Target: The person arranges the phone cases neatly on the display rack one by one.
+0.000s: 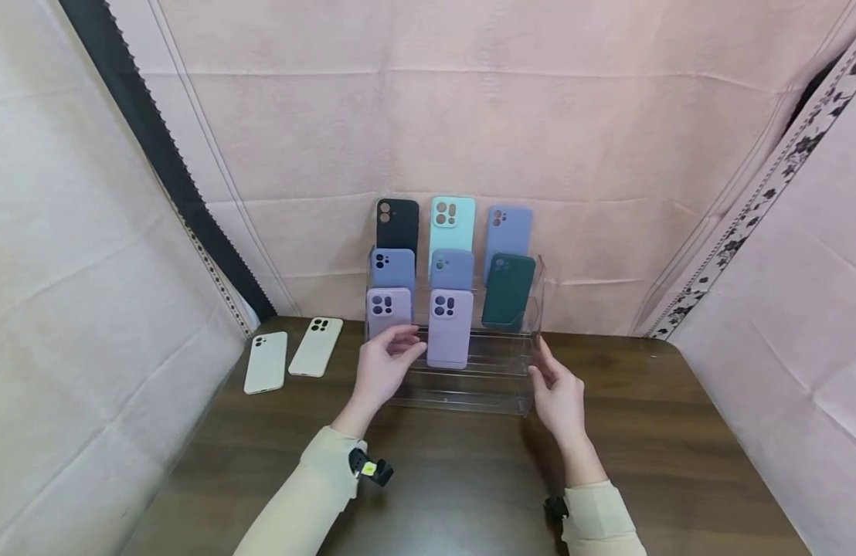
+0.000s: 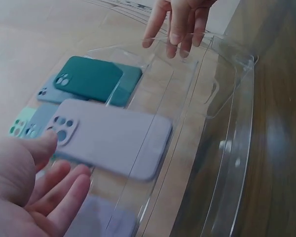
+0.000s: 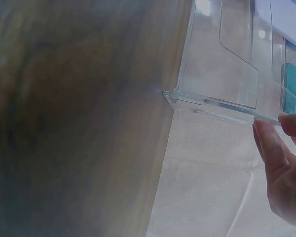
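Observation:
A clear tiered display stand (image 1: 463, 400) holds several phone cases in rows. My left hand (image 1: 386, 367) is at its front, between a lilac phone case (image 1: 450, 328) and another lilac phone case (image 1: 389, 309) to the left. In the left wrist view, the hand's fingers (image 2: 64, 197) are spread and loosely bent, with the thumb overlapping the nearer lilac case's camera cutout. My right hand (image 1: 560, 394) pinches the stand's right side panel (image 3: 227, 106) between thumb and fingers. Behind are a dark green case (image 1: 507, 292) and blue cases (image 1: 393, 266).
Two white phone cases, one farther left (image 1: 266, 363) and one nearer the stand (image 1: 317, 347), lie on the brown wooden table (image 1: 456, 479). At the back row stand a black case (image 1: 397, 222), a mint case (image 1: 452, 212) and a periwinkle case (image 1: 509, 229). Pale cloth walls (image 1: 428, 131) enclose the table.

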Demonstrator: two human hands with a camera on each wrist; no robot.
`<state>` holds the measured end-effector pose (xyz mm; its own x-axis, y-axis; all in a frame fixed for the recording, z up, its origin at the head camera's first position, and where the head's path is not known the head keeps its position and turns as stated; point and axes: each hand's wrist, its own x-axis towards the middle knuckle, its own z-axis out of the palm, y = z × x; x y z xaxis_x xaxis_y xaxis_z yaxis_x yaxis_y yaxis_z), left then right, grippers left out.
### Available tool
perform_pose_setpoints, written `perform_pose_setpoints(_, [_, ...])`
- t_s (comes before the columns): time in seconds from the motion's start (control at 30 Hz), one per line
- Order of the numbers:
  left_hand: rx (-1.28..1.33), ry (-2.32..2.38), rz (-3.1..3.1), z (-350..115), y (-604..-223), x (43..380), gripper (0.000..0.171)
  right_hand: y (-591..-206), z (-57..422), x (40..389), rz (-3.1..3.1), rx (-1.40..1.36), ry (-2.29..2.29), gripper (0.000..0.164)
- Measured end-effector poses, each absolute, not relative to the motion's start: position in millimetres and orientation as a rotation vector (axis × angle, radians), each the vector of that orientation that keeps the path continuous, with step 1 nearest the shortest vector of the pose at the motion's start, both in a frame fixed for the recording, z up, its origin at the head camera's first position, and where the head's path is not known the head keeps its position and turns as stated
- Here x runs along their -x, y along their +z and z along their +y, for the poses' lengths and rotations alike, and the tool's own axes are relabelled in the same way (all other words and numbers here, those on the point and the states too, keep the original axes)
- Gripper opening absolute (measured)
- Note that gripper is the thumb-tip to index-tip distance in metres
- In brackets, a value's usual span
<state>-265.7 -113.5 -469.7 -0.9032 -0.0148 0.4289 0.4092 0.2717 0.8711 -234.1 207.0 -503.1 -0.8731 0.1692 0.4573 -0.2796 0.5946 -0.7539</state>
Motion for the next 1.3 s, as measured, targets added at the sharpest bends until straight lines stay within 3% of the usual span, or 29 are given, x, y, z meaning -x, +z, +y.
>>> perform_pose_setpoints(0.43, [0.169,-1.824,-2.218,-214.0,-499.2,239.1,0.032,-505.1,206.0,233.2,-2.352,-0.096,1.23,0.064])
perform_pose_setpoints(0.67, [-0.144,-1.445,-2.272,-294.0,-521.3,256.5,0.035,-504.4,207.0,232.9,-2.35,-0.093,1.22,0.064])
perform_pose_setpoints(0.87, [-0.375,-1.197,-2.369,-348.2,-535.8,273.4,0.051,-504.0,207.8,232.3,-2.348,-0.109,1.225,0.065])
perform_pose_setpoints(1.3, [-0.294,-0.994,-2.657,-367.1,-543.4,285.4,0.08,-503.7,208.0,231.7,-2.352,-0.115,1.221,0.066])
